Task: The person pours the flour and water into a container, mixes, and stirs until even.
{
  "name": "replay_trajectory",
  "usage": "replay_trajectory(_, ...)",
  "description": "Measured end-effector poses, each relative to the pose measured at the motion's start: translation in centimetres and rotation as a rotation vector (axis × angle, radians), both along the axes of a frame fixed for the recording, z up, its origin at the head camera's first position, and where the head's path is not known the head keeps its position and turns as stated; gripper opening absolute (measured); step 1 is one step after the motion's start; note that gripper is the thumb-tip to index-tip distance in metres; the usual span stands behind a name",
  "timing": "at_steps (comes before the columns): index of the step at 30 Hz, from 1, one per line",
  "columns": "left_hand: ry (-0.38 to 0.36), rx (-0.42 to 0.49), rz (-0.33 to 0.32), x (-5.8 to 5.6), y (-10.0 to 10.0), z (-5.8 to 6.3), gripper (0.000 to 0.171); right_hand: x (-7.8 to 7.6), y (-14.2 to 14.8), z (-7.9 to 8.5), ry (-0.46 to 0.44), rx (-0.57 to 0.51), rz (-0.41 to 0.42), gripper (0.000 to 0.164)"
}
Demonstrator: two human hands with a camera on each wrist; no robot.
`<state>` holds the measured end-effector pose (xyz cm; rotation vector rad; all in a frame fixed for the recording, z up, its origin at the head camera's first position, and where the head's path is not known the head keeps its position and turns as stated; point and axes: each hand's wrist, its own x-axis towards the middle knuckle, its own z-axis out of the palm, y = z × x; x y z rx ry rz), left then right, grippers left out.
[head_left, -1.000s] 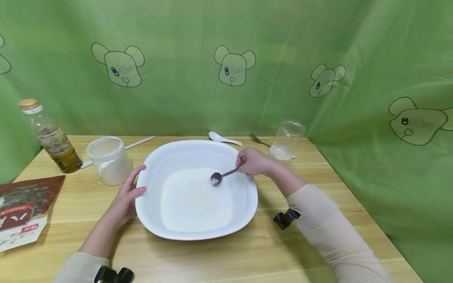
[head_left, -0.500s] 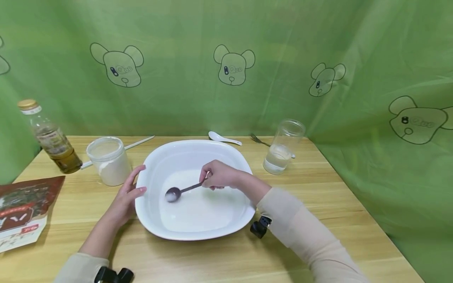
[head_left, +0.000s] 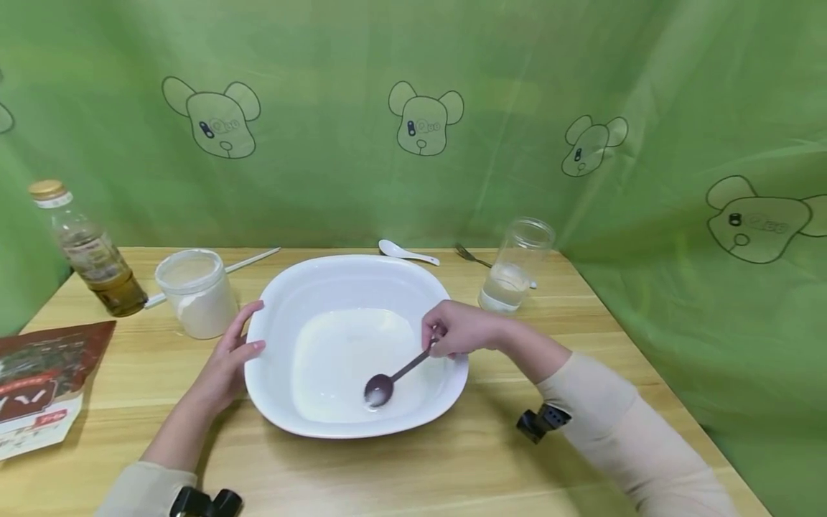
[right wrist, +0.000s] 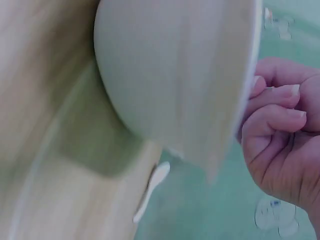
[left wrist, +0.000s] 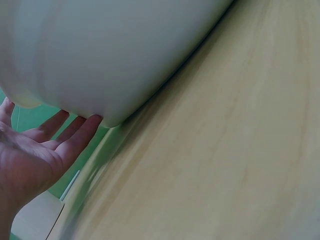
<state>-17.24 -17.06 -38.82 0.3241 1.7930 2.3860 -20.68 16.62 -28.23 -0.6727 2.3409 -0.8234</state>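
Observation:
A white oval basin [head_left: 355,424] with a thin layer of whitish liquid in the bottom stands mid-table. My left hand [head_left: 226,359] holds its left side, thumb at the rim; in the left wrist view, other fingertips of the left hand [left wrist: 40,155] touch the outer wall. My right hand [head_left: 465,330] is over the basin's right side and pinches the handle of a dark brown spoon [head_left: 379,390]. The spoon's bowl sits low in the basin, at the liquid. In the right wrist view, the right hand [right wrist: 285,125] has curled fingers beside the rim, and the spoon is hidden.
Left of the basin are a jar of white powder [head_left: 203,301], a tilted-looking oil bottle [head_left: 93,255], a white stick [head_left: 253,259] and a red-brown bag [head_left: 45,388]. Behind and right lie a white spoon [head_left: 407,252], a fork [head_left: 472,255] and a glass jar of clear liquid [head_left: 510,280].
The right hand swept the spoon leftward across the basin, then back right and toward the near side. The left hand and the basin stay in place.

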Motion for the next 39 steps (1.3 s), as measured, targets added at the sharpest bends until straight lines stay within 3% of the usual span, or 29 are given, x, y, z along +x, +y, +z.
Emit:
replay_trajectory(6, -0.003, -0.003, -0.008, 0.0, -0.1, -0.1, 0.051, -1.1, 2.2, 0.9, 0.106, 0.032, -0.107, 0.013)
replay_trajectory(11, 0.002, -0.001, -0.008, 0.0, 0.0, -0.1, 0.051, -2.6, 2.1, 0.6, 0.18, 0.054, -0.224, 0.013)
replay_trajectory(19, -0.009, -0.011, 0.005, 0.0, 0.1, -0.1, 0.051, -4.5, -0.9, -1.3, 0.1, -0.057, -0.342, 0.01)
replay_trajectory(25, -0.016, -0.021, 0.016, 0.0, 0.0, 0.1, 0.052, -4.6, -3.9, -2.6, 0.018, -0.105, -0.312, 0.009)
replay_trajectory(30, -0.016, -0.02, 0.016, 0.1, 0.0, 0.1, 0.052, -3.2, -5.6, -3.1, -0.079, -0.119, -0.259, 0.007)
replay_trajectory(35, -0.013, -0.02, 0.018, 0.0, 0.0, 0.0, 0.052, -1.3, -5.3, -2.8, -0.122, -0.096, -0.155, 0.005)
replay_trajectory(39, 0.013, 0.02, 0.0, -0.2, 0.1, -0.3, 0.052, -0.2, -3.2, -2.2, -0.065, -0.055, -0.064, 0.007)
